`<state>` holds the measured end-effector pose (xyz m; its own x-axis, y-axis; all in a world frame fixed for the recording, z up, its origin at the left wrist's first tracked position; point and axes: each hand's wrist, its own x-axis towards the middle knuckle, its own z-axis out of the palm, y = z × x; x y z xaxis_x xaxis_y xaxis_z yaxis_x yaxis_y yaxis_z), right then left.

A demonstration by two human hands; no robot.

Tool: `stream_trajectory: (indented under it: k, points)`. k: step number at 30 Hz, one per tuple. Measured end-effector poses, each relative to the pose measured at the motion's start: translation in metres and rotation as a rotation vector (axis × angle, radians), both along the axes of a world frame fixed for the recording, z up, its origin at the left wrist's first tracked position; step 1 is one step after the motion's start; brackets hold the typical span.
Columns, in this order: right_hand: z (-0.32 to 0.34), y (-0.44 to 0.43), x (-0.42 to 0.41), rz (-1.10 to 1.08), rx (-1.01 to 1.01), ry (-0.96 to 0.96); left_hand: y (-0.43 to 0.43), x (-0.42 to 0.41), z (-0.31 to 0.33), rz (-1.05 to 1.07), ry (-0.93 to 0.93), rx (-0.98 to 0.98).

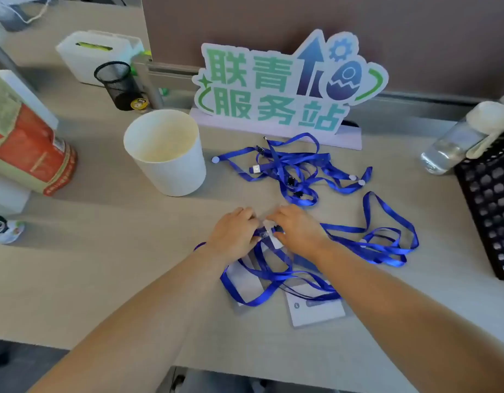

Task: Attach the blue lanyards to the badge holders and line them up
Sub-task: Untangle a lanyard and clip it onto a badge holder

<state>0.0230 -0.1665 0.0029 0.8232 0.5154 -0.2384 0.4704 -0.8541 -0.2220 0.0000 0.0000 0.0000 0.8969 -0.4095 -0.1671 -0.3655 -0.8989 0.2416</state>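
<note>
My left hand (pixel 233 236) and right hand (pixel 297 228) meet almost knuckle to knuckle at the middle of the desk (pixel 117 279). My left fingers are curled round a blue lanyard (pixel 256 231) near its clip. My right thumb and fingers pinch the top of a clear holder (pixel 275 244) just beside it, though the join itself is too blurred to read. More blue loops lie to the right of my right wrist. Two more holders (pixel 316 310) lie between and under my forearms, with straps crossing over them. A loose pile (pixel 290 168) of lanyards lies farther back, beside the cup (pixel 165 154) and in front of the sign (pixel 284 83).
</note>
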Motion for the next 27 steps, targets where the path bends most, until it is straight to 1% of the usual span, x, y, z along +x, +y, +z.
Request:
stream_trajectory:
  k: [1,7,9,12,16,18,23,25,27]
  points:
    - [-0.003,0.001,0.001,0.008,-0.026,0.004,-0.002,0.001,-0.002,0.005,0.014,0.013]
    - [-0.017,0.002,0.000,-0.026,0.041,0.029,-0.004,0.004,-0.018,0.050,0.027,-0.061]
    - [-0.016,0.000,0.002,-0.061,0.093,0.028,-0.004,0.004,-0.022,0.091,-0.010,-0.132]
    - [-0.006,-0.004,0.003,-0.140,0.257,0.082,-0.004,0.005,-0.018,0.099,-0.103,-0.269]
    - [0.021,-0.013,0.008,-0.223,0.529,0.219,0.002,0.013,-0.003,0.022,-0.187,-0.439]
    - [0.035,-0.015,0.010,-0.237,0.626,0.236,0.003,0.016,0.009,0.020,-0.163,-0.541]
    - [0.064,-0.018,0.014,-0.311,0.863,0.270,-0.002,0.021,0.044,0.125,-0.073,-0.744]
    - [0.072,-0.020,0.016,-0.331,0.928,0.277,-0.002,0.025,0.058,0.157,-0.008,-0.834]
    - [0.077,-0.022,0.016,-0.347,0.964,0.283,-0.001,0.029,0.068,0.165,-0.006,-0.892]
